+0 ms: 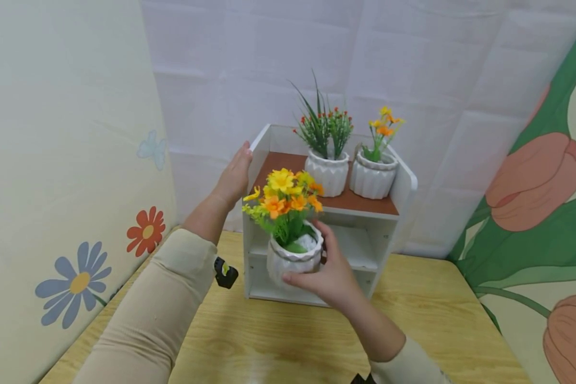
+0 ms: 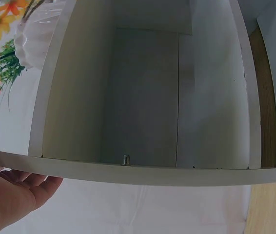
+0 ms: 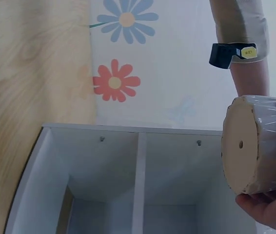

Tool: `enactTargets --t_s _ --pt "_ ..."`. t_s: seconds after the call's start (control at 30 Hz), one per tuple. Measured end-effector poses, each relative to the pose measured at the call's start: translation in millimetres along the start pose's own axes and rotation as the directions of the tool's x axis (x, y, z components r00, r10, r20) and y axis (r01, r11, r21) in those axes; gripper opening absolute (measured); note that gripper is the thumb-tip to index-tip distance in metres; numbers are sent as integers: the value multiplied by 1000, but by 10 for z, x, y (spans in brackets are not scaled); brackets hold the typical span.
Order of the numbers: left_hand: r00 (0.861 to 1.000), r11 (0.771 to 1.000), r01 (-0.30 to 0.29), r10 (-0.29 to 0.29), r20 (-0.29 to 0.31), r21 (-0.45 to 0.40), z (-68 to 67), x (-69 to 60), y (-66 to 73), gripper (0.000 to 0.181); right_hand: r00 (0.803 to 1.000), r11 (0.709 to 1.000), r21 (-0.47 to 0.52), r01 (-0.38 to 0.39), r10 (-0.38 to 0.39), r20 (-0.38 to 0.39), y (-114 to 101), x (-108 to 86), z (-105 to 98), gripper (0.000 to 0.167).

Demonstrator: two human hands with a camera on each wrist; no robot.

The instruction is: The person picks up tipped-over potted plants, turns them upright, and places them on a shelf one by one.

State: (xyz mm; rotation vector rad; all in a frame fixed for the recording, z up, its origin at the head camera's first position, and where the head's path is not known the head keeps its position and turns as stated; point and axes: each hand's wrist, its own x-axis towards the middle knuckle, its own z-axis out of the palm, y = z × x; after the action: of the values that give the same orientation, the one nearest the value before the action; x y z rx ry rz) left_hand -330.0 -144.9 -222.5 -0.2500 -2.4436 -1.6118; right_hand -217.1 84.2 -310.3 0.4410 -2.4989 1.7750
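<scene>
My right hand (image 1: 333, 269) grips a white ribbed flowerpot (image 1: 288, 264) with yellow and orange artificial flowers (image 1: 285, 194), thumb on the near side. The pot is in the air before a small white shelf unit (image 1: 247, 256). In the right wrist view its flat underside (image 3: 240, 145) shows a small hole. My left hand (image 1: 235, 176) rests against the outside of the unit's left side panel (image 2: 128, 173), near the top. On the red-brown top board (image 1: 369, 205) stand a white pot (image 1: 327, 176) with red-berried greenery and another pot (image 1: 373, 176) with orange-yellow flowers.
The unit's lower compartments (image 1: 360, 248) face me. It stands on a wood-grain table (image 1: 269, 341). White cloth (image 1: 249, 69) hangs behind, with flower-painted panels (image 1: 81, 160) on the left and tulip-painted ones (image 1: 537, 229) on the right.
</scene>
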Motion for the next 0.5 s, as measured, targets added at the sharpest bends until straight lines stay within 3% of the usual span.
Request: enactTargets --t_s 0.23,0.5 --pt "1000 999 -9 9 17 -37 1 -1 -16 60 1000 1000 -15 2 -2 -10 -184 113 -28 109" --pt "1000 1000 9 -9 -3 -16 9 25 -12 57 997 997 -6 78 -78 -20 -362 255 -41 107"
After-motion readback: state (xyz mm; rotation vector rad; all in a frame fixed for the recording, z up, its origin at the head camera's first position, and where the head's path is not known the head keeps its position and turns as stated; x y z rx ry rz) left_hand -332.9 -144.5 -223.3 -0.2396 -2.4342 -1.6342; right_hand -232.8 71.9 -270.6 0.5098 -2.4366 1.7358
